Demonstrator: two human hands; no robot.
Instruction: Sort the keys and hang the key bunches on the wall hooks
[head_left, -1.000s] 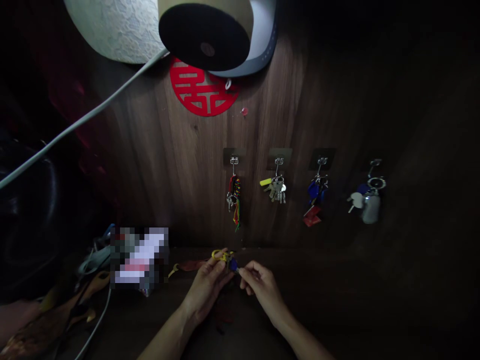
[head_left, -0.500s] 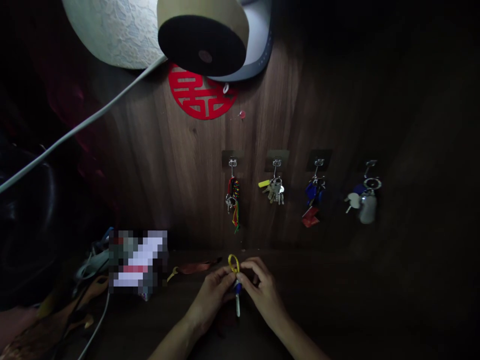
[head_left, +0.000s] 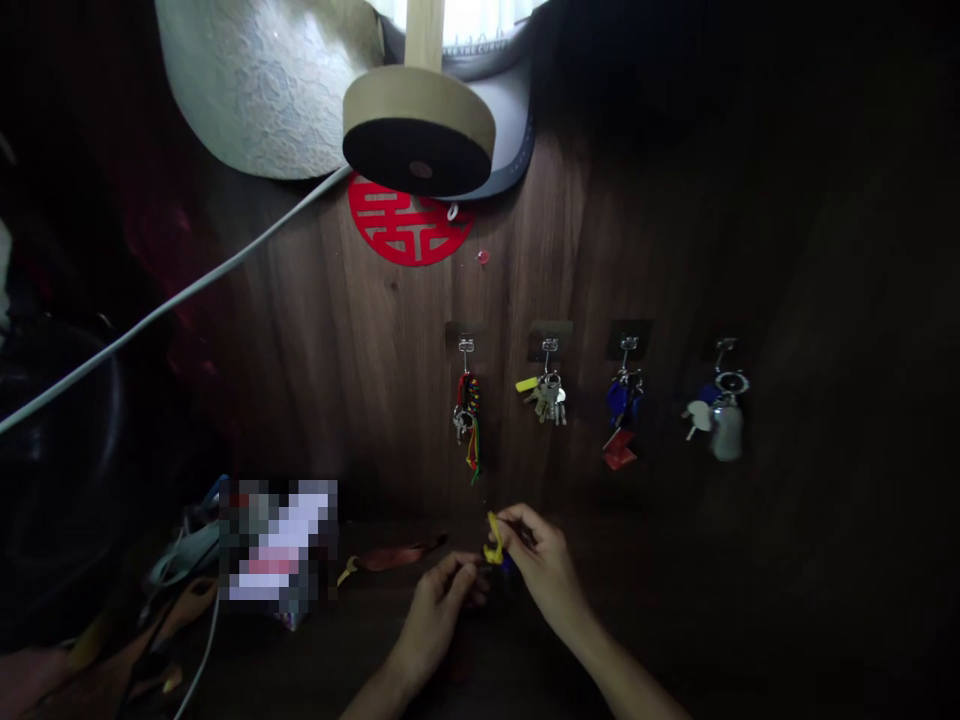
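My right hand [head_left: 546,562] pinches a yellow cord loop [head_left: 494,540] between thumb and fingers, just in front of the wooden board. A blue piece [head_left: 508,565], like the head of a key, shows dimly below the cord. Close by on the left, my left hand [head_left: 444,603] has its fingers curled and pressed together. A thin pale piece seems to reach its fingertips, but the dim light hides what it is. Above the hands, a red, yellow and green braided cord with keys [head_left: 468,420] hangs from a hook.
Three more key bunches hang to the right: one with a yellow tag [head_left: 551,396], one with a red piece [head_left: 620,450], one with a silver fob [head_left: 725,430]. A lamp base [head_left: 420,150] and pale cable [head_left: 225,262] are above. A blurred box [head_left: 281,550] and brown strap [head_left: 394,556] lie left.
The yellow loop has moved right with my right hand and turned on its side. My left hand has dropped slightly and come away from the loop. The view has tipped upward a little.
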